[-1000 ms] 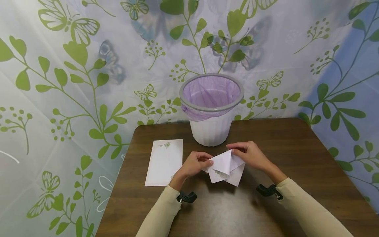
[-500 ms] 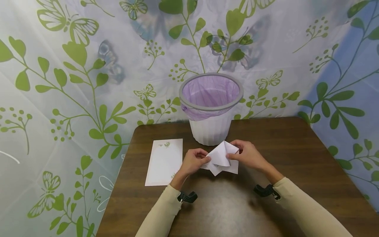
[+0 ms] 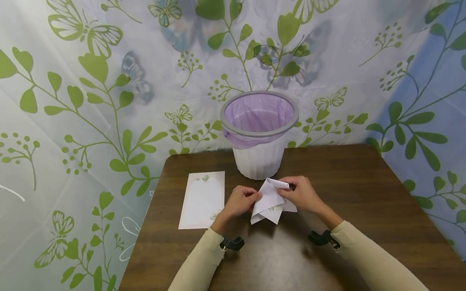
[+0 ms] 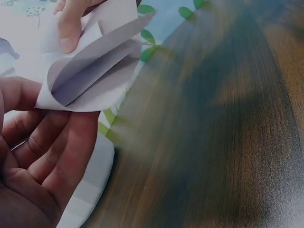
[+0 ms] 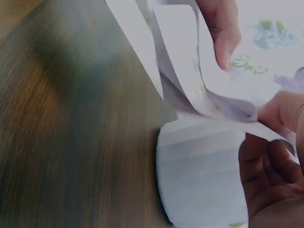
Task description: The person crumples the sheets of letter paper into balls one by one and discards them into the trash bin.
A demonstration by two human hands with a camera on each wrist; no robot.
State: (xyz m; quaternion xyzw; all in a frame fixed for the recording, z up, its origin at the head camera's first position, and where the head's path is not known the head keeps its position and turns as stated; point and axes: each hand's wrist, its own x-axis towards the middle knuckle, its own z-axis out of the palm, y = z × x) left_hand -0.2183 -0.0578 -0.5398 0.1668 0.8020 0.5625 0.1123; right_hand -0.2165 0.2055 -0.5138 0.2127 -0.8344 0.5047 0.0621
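Observation:
A sheet of white paper (image 3: 269, 196), bent into overlapping folds with pointed corners, is held up between both hands in the head view. My left hand (image 3: 241, 201) pinches its left side between thumb and fingers. At the upper right, my right hand (image 3: 301, 195) grips a rolled-over edge. Up close in the left wrist view, the folded paper (image 4: 90, 83) curls into loose layers over the left fingers (image 4: 71, 152). From the right wrist, several layers of the paper (image 5: 183, 57) show, with the right thumb (image 5: 280, 111) pressing one end. A small green print marks the sheet.
A second printed sheet (image 3: 202, 200) lies flat on the brown wooden table (image 3: 276, 258), left of the hands. Behind them stands a white wastebasket (image 3: 259, 159) with a grey rim and purple liner (image 3: 260, 111). A patterned cloth (image 3: 145, 81) hangs behind the table.
The right hand has shifted slightly left and the paper's upper right edge has rolled over. Its folds have changed shape and tilt. The left hand has barely moved.

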